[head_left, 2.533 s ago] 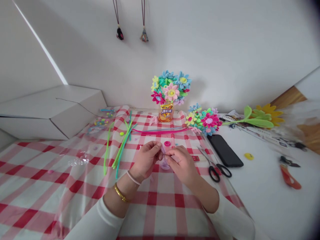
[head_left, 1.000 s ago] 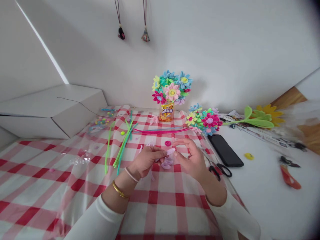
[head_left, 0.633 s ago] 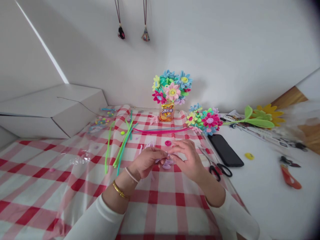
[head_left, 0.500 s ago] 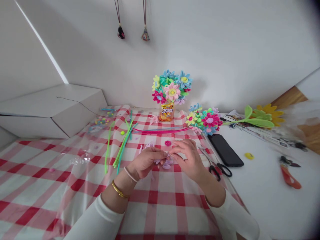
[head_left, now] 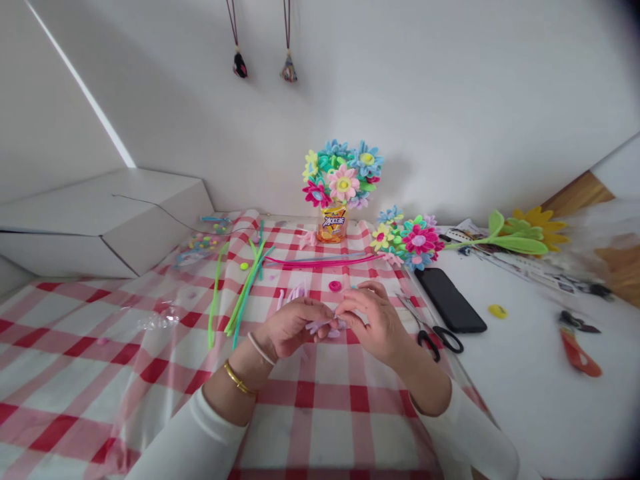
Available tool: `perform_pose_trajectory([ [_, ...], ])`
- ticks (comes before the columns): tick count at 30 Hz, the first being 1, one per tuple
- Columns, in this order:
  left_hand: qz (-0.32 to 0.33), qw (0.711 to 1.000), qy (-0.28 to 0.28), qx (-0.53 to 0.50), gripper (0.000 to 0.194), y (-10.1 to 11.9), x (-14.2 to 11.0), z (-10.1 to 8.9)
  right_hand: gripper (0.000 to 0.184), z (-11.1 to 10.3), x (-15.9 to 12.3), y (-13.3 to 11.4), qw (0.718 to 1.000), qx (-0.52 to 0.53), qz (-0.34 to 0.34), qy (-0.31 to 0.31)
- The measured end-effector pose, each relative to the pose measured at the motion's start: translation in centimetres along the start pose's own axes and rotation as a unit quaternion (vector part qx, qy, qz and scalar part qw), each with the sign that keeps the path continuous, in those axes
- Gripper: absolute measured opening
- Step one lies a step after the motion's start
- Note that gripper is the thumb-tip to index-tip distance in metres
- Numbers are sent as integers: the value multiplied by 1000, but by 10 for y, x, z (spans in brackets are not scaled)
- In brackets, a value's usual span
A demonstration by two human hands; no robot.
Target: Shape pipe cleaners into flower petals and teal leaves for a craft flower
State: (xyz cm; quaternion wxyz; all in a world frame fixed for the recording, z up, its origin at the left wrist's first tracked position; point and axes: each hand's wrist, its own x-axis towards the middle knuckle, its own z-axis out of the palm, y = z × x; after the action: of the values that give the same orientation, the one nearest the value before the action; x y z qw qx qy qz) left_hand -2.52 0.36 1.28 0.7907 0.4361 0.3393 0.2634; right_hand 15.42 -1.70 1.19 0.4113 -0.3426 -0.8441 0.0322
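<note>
Between my two hands is a small pale purple pipe-cleaner flower (head_left: pixel 336 331), partly hidden by the fingers. My left hand (head_left: pixel 295 327) pinches it from the left, thumb on top. From the right, my right hand (head_left: pixel 373 320) has thumb and forefinger closed at the same piece, the fingertips of both hands nearly touching. Loose pale purple pipe-cleaner pieces (head_left: pixel 299 291) lie just behind my left hand. A magenta coil (head_left: pixel 335 287) rests on the cloth beyond the fingertips. Black-handled scissors (head_left: pixel 425 328) lie right of my right wrist.
Green pipe cleaners (head_left: pixel 246 293) lie at left, magenta ones (head_left: pixel 325 263) across the back. A fuzzy-flower bouquet (head_left: pixel 345 170) stands in a cut bottle (head_left: pixel 333 227); another bouquet (head_left: pixel 413 239) lies beside it. A phone (head_left: pixel 451 300) lies at right, a white box (head_left: pixel 100 220) at left.
My right hand's fingers have drawn in closer to the left fingertips and curled more over the purple flower. The left hand has hardly moved.
</note>
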Motion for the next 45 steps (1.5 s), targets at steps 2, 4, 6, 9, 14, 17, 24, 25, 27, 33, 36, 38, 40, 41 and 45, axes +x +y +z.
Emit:
perform_pose_trajectory([
  [2,19,1000,0,13,12,0,0,1,27,0,0,-1,1000,1,11,-1],
  [4,48,998,20,43,12,0,0,3,21,1,-1,-2,1000,1,21,2],
  [6,76,992,54,87,13,1,0,5,20,3,-1,-2,1000,-4,24,10],
  [9,94,978,90,161,16,1,1,8,19,6,-2,-3,999,-30,28,22],
  [14,159,897,155,383,25,-6,5,9,15,10,-3,-4,994,-88,58,-3],
  [17,265,809,184,492,25,-9,9,9,12,11,-2,-4,990,-127,68,7],
  [24,317,731,271,540,14,-9,9,11,13,14,-3,-1,985,-170,36,2],
  [25,316,718,279,553,15,-9,8,13,13,15,-4,-1,984,-173,37,6],
  [27,316,694,292,576,16,-10,7,16,14,17,-5,-1,984,-172,44,15],
  [33,252,805,276,461,20,-13,8,17,14,22,-5,-5,986,-149,57,53],
  [36,214,879,243,350,23,-14,11,16,12,25,-4,-6,986,-118,75,87],
  [38,234,888,233,320,22,-15,12,17,13,26,-3,-4,980,-53,147,126],
  [40,273,874,231,330,22,-16,13,18,21,25,-2,-2,950,75,261,152],
  [41,296,861,232,343,21,-16,12,19,26,23,-1,0,921,160,318,157],
  [45,361,824,227,373,18,-18,11,20,33,15,2,4,744,493,441,97],
])
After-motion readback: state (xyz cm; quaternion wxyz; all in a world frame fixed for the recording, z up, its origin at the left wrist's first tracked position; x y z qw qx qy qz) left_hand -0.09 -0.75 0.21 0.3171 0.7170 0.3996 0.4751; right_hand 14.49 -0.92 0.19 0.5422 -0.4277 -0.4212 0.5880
